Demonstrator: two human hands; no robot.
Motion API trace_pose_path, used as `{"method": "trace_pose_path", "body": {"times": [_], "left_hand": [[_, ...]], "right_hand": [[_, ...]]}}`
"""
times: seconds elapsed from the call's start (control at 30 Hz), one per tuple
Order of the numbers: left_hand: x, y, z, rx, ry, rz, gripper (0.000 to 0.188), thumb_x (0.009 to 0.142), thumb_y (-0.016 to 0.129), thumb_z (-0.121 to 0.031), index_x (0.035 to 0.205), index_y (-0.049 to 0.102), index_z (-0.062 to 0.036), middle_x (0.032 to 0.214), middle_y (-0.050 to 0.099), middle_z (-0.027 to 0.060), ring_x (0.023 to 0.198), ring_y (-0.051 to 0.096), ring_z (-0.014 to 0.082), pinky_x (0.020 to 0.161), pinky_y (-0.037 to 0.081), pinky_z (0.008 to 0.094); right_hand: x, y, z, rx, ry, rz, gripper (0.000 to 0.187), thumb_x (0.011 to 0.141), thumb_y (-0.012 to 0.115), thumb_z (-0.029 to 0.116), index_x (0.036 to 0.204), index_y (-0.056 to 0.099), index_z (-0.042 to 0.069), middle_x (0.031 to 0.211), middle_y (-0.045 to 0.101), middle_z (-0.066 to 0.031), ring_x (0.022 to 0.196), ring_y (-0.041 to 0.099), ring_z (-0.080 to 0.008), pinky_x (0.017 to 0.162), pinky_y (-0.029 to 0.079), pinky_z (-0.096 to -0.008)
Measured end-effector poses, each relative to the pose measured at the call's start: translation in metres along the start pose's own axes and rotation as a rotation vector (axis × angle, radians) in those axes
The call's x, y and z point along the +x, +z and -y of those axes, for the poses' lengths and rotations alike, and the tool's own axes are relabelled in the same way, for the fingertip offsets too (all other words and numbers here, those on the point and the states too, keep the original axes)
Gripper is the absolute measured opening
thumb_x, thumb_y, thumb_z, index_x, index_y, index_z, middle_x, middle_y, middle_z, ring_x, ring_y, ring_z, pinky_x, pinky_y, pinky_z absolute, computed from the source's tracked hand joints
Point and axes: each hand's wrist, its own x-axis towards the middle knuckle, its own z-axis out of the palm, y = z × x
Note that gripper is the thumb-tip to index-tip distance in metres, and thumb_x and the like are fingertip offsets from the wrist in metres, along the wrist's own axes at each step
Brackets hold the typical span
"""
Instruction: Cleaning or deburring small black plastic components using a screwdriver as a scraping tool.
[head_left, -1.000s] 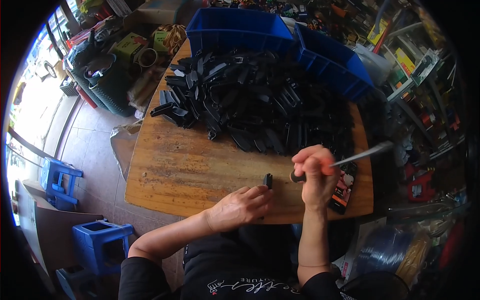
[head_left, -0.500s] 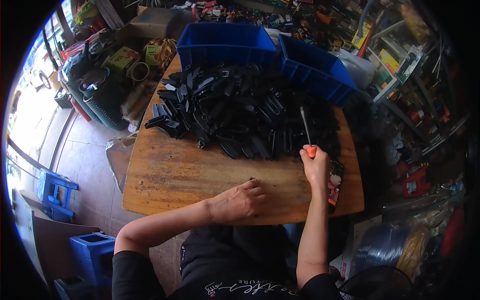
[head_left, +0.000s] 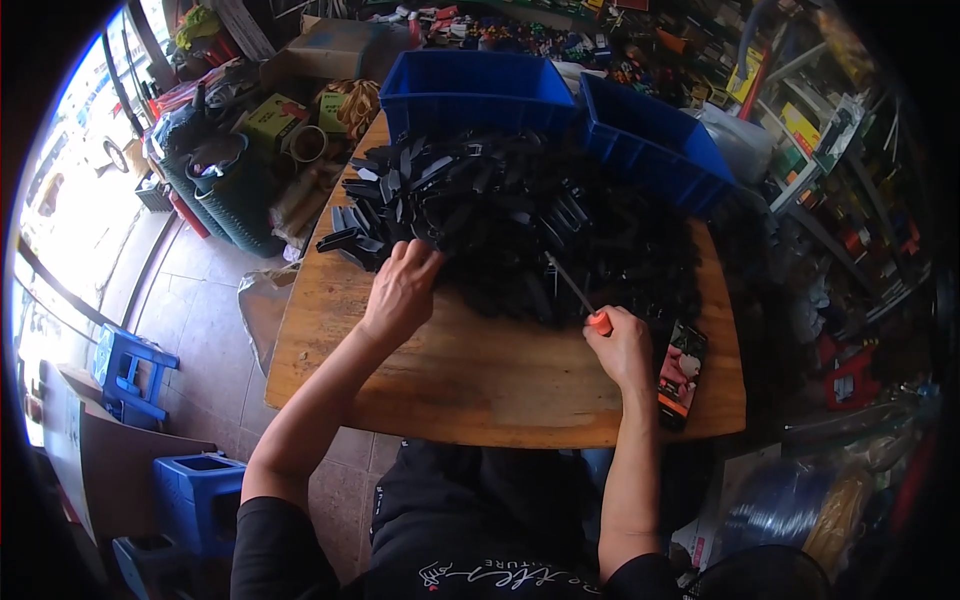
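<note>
My right hand (head_left: pixel 624 348) is closed around the orange handle of a screwdriver (head_left: pixel 573 283). Its metal shaft points up and left, the tip over the front of a heap of black plastic parts (head_left: pixel 490 200). At the heap's front left edge is my left hand (head_left: pixel 398 298), with bent fingers drawn together. The fingertips meet the dark parts, so whatever they pinch cannot be made out. The heap rests on a worn wooden table (head_left: pixel 470 390). A phone-like flat thing with a pink and dark picture (head_left: pixel 680 372) lies beside my right wrist.
Two blue plastic bins (head_left: pixel 480 95) stand behind the heap, one to the right. Left on the floor are blue stools (head_left: pixel 200 500) and a green woven basket (head_left: pixel 225 200). Crowded metal shelving (head_left: pixel 820 150) rises at the right; wrapped coils (head_left: pixel 790 500) lie near right.
My left hand has gone from the table's front up and left to the heap. The screwdriver has tilted left and its tip has come down toward the parts. The whole view has shifted slightly.
</note>
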Motion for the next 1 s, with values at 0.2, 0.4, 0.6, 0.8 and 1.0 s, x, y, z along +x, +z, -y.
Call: {"method": "trace_pose_path", "body": {"times": [0.2, 0.4, 0.6, 0.8, 1.0], "left_hand": [[-0.004, -0.014, 0.003, 0.005, 0.024, 0.026, 0.027, 0.068, 0.058, 0.004, 0.093, 0.059, -0.006, 0.098, 0.053, 0.0106, 0.091, 0.051, 0.0309, 0.078, 0.047, 0.0397], [-0.004, -0.014, 0.018, 0.017, 0.061, 0.006, 0.037, 0.069, 0.057, 0.007, 0.104, 0.059, -0.0051, 0.11, 0.055, 0.0088, 0.098, 0.053, 0.0296, 0.082, 0.047, 0.038], [-0.019, -0.027, 0.026, 0.044, 0.03, 0.122, 0.028, 0.074, 0.06, 0.001, 0.101, 0.061, -0.0072, 0.097, 0.051, 0.0088, 0.095, 0.052, 0.0282, 0.079, 0.047, 0.0379], [-0.035, -0.036, 0.023, 0.026, -0.045, 0.137, 0.031, 0.074, 0.061, 0.0, 0.103, 0.059, -0.0089, 0.099, 0.054, 0.0083, 0.099, 0.054, 0.029, 0.079, 0.048, 0.04], [-0.044, -0.039, -0.008, 0.044, -0.041, 0.049, 0.031, 0.075, 0.062, -0.003, 0.105, 0.057, -0.0081, 0.095, 0.055, 0.0083, 0.095, 0.053, 0.0289, 0.074, 0.049, 0.0394]], "right_hand": [[-0.01, -0.013, -0.013, 0.183, 0.246, -0.089, 0.013, 0.076, 0.069, 0.007, 0.088, 0.068, 0.001, 0.082, 0.067, -0.0138, 0.074, 0.066, -0.0255, 0.068, 0.05, -0.032], [-0.008, 0.001, 0.0, -0.088, 0.092, 0.016, 0.017, 0.075, 0.072, 0.015, 0.086, 0.067, 0.004, 0.087, 0.064, -0.0112, 0.081, 0.063, -0.033, 0.071, 0.05, -0.0379], [-0.017, -0.001, 0.005, -0.051, -0.015, -0.031, 0.011, 0.079, 0.068, 0.012, 0.083, 0.062, 0.004, 0.086, 0.062, -0.0123, 0.08, 0.062, -0.0352, 0.068, 0.05, -0.0411], [-0.025, -0.004, 0.012, -0.224, 0.092, -0.04, 0.015, 0.081, 0.069, 0.013, 0.083, 0.06, 0.001, 0.089, 0.061, -0.0131, 0.081, 0.061, -0.0359, 0.069, 0.05, -0.042], [-0.033, 0.0, 0.017, -0.184, 0.041, -0.064, 0.015, 0.081, 0.069, 0.011, 0.084, 0.057, 0.002, 0.088, 0.061, -0.0126, 0.079, 0.062, -0.0361, 0.066, 0.05, -0.042]]}}
